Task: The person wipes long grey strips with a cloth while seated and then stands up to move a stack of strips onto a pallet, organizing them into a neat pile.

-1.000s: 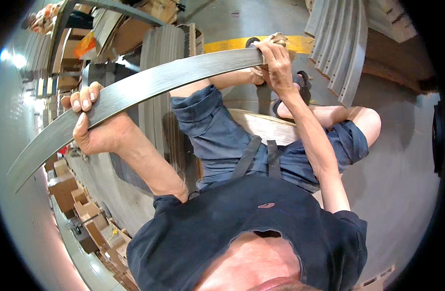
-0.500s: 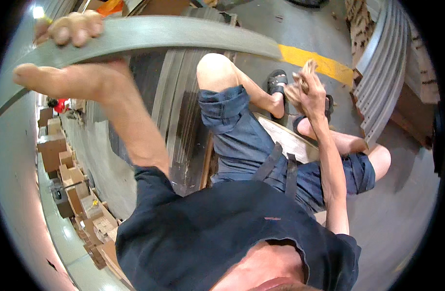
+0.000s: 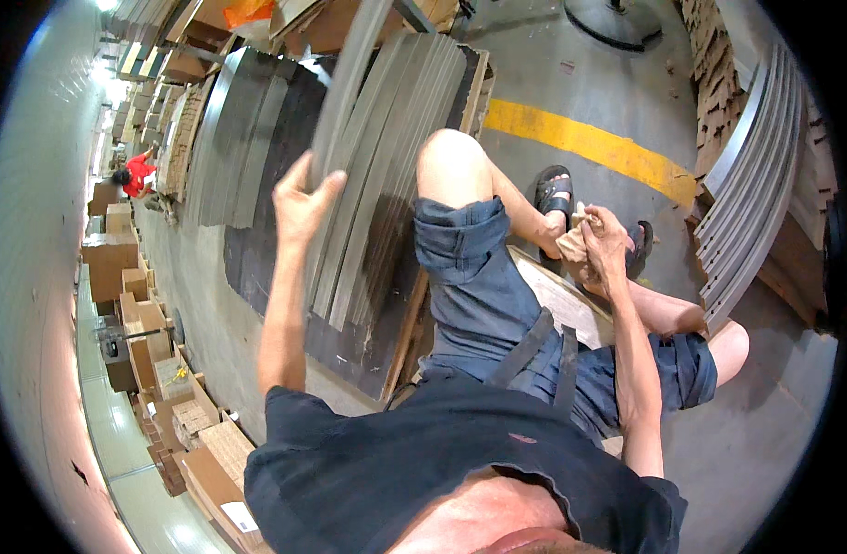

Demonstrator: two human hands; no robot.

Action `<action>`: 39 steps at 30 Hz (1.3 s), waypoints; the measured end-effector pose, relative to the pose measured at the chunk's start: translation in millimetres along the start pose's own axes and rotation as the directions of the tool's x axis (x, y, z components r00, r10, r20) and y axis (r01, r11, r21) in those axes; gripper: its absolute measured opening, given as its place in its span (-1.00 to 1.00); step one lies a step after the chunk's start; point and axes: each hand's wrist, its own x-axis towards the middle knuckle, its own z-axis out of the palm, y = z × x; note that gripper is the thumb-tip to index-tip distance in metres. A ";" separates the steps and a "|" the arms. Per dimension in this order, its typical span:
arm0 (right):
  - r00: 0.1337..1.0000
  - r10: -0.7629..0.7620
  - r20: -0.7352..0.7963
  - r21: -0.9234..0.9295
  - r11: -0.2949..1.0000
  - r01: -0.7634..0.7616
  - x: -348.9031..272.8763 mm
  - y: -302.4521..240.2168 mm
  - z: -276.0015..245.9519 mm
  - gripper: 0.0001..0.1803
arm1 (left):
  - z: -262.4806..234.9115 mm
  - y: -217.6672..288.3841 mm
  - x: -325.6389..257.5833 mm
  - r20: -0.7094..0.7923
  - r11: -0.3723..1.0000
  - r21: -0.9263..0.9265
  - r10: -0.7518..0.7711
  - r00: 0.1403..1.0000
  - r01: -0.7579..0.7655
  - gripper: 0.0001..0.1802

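Note:
My left hand reaches forward on the left, thumb and fingers either side of the near end of a long grey strip. The strip is slightly blurred and points away from me, above a stack of similar grey strips. Over my lap, my right hand is closed around a crumpled beige rag. Part of the rag sticks out past the fingers.
More curved grey strips are piled on the right beside stacked brown pieces. A yellow floor line crosses ahead. Cardboard boxes line the left, where a person in red is far off. A round black base stands ahead.
The long strip has swung from lying across in front of me to pointing away over the stack. My left hand has come down and inward; my right hand with the rag has lowered.

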 end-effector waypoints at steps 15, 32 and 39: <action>0.978 0.145 0.152 -0.040 0.989 -0.140 -23.0 14.8 9.6 -0.71 | 53.6 -162.1 18.9 0.006 0.827 0.559 -0.071 0.997 0.056 -0.29; 0.954 0.193 0.230 0.070 0.974 -0.214 -32.7 25.5 4.8 -0.65 | 71.1 -92.3 63.0 -0.071 0.914 0.386 0.168 0.983 -0.128 -0.52; 0.928 0.345 0.141 -0.067 0.938 -0.339 -54.3 21.4 -21.6 -0.66 | 191.2 103.2 79.3 0.055 0.895 -0.258 0.390 0.919 -0.364 -0.58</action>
